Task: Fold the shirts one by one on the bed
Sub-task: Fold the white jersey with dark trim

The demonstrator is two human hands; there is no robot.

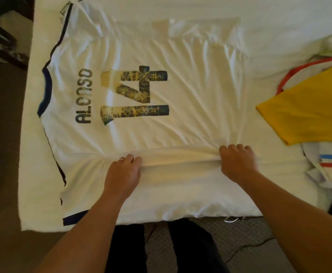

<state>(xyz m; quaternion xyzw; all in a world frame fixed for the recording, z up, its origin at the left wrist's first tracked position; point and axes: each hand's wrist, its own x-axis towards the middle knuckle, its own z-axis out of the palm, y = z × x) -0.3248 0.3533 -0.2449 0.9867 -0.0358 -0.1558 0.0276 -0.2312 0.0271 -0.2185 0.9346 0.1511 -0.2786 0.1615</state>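
Your white shirt [141, 91] lies back-up across the bed [279, 26], collar to your left, "ALONSO 14" showing. Your left hand [122, 172] and right hand [238, 162] each have their fingers curled round a raised fold of cloth along the near side. A yellow shirt [309, 107] lies at your right, over other shirts.

Bare forearms, ringed left hand [122, 172], seemingly black trousers [190, 247]

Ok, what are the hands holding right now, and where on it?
Both hands, left and right, pinch the white jersey along a raised lengthwise fold of its near side, below the number 14.
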